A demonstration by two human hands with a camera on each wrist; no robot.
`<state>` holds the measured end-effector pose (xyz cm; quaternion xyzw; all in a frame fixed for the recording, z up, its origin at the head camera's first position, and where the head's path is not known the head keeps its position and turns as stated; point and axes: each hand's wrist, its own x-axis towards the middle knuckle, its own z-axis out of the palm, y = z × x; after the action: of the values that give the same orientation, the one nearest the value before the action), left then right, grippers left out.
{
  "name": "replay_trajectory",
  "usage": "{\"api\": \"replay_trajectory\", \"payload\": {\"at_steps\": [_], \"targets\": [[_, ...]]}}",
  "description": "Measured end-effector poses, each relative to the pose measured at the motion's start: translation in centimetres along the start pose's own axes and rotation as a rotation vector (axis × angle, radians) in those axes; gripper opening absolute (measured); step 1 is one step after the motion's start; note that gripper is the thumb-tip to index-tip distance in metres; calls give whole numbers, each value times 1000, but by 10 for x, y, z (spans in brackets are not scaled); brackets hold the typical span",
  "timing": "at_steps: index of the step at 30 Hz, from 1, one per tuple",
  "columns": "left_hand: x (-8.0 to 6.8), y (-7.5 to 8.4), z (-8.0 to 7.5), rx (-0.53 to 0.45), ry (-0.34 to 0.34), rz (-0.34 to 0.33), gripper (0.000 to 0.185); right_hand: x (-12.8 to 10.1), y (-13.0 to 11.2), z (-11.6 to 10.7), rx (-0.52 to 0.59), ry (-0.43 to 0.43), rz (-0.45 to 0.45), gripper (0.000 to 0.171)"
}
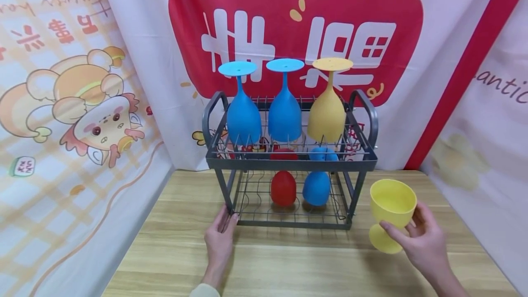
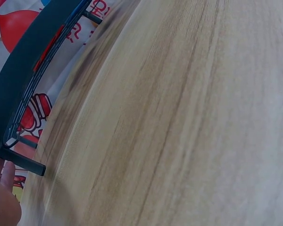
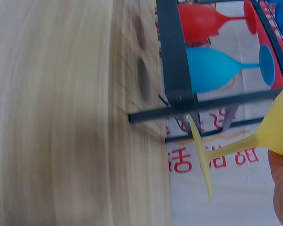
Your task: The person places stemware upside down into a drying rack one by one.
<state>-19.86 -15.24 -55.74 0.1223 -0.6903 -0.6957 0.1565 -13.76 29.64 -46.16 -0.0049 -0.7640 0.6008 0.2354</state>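
Head view above, facing rack (image 1: 288,159), wrist views close, sharing it

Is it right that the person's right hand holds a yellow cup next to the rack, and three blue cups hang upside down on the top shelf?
Not quite. On the top shelf of the rack only two cups are blue; the third cup is yellow. The head view shows this. The rest is right: the right hand does hold a yellow cup beside the rack.

Two bare hands, no gloves, rings or watch; the left hand (image 1: 220,241), just before the dark wire rack (image 1: 288,159), ends in a pale cream sleeve cuff (image 1: 205,290); the right hand (image 1: 420,239), right of that rack, shows a bare wrist.
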Motion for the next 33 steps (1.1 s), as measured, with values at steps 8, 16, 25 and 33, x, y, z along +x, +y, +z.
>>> {"api": "replay_trajectory", "payload": {"at_steps": [8,16,25,33], "targets": [[0,0,2,-6,0,7,59,-20,-6,21,-123,-59,18,86],[-2,1,2,6,8,-4,60,-36,-11,46,-58,-165,32,88],[-3,-1,4,37,20,2,61,-48,-11,72,-92,-221,107,93],[-6,6,5,114,15,-4,61,-60,0,91,-123,-224,-75,94]]}}
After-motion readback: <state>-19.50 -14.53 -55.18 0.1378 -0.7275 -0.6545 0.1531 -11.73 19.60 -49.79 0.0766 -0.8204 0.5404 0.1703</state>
